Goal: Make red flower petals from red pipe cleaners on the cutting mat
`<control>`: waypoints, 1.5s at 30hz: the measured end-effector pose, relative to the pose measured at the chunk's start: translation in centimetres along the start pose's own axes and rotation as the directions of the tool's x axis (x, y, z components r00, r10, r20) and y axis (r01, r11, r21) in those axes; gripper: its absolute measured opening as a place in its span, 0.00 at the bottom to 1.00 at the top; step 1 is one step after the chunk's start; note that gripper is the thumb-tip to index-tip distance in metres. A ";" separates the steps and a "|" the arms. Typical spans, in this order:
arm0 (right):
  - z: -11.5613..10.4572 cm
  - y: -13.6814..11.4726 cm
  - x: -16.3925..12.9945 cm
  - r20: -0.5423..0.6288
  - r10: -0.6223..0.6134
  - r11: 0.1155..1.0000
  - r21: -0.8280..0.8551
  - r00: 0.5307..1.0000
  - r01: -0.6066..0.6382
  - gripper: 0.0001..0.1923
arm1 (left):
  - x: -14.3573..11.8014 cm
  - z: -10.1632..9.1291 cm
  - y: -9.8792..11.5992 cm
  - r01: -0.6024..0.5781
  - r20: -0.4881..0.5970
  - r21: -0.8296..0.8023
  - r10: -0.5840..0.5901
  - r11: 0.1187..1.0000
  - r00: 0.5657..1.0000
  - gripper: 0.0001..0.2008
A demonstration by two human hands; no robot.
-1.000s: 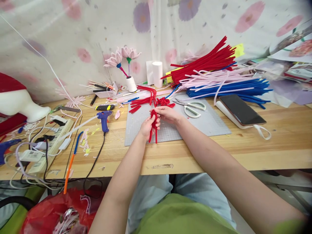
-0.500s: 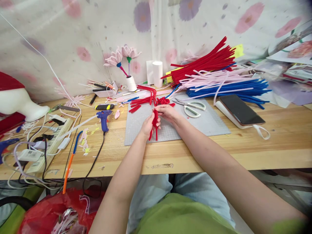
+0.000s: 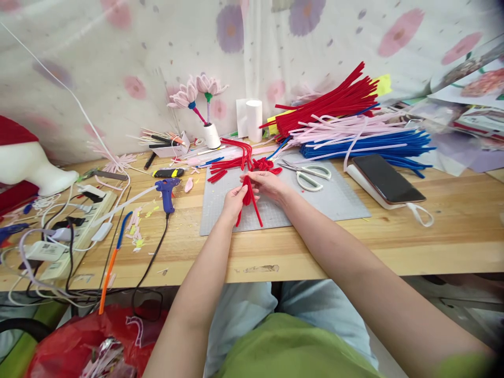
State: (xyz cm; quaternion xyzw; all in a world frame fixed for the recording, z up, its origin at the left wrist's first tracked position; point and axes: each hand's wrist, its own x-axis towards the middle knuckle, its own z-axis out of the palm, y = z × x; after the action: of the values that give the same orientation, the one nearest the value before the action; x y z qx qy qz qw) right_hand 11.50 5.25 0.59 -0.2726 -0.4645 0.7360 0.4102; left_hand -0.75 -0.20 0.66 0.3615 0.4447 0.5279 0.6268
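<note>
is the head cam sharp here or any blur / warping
Head view: even, soft light, no strong glare; both hands, left hand and right hand, and the red pipe cleaners look sharp; the corners smear, and the table edge bows from wide-angle distortion.

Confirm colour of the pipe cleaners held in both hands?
Red pipe cleaners, gripped by left hand and right hand; head view.

Wooden table against floral curtain; grey cutting mat on top; even daylight.
</note>
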 end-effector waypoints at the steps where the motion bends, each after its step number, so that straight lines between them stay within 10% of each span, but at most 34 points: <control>1: -0.1 0.0 -0.1 0.014 0.011 1.000 0.001 1.000 -0.011 0.15 | 0.0 0.0 0.0 -0.012 -0.009 0.001 0.012 1.000 1.000 0.10; 15: -0.3 -0.2 -0.1 0.046 0.091 0.995 0.046 0.995 -0.093 0.06 | -0.6 0.5 0.2 0.020 0.078 0.053 -0.024 0.998 0.997 0.12; 23: -0.3 -0.6 -0.8 0.271 0.103 0.985 0.108 0.957 -0.137 0.12 | -1.3 0.2 0.9 0.121 0.142 -0.099 -0.106 0.988 0.984 0.08; 31: 0.8 -0.6 -0.6 0.136 0.135 0.980 0.129 0.981 -0.153 0.09 | -1.4 0.0 1.4 0.278 0.232 -0.270 -0.218 0.922 0.948 0.09; 45: 0.9 -1.2 -0.4 0.020 0.092 0.991 0.095 0.996 -0.093 0.05 | -1.2 0.0 0.8 0.191 0.173 -0.213 -0.156 0.958 0.973 0.07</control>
State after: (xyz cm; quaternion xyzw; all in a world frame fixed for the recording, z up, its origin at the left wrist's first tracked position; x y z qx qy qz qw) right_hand 11.42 4.80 2.05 -0.2680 -0.4188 0.7778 0.3844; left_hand -1.12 -1.24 1.61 0.2863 0.3613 0.4888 0.7407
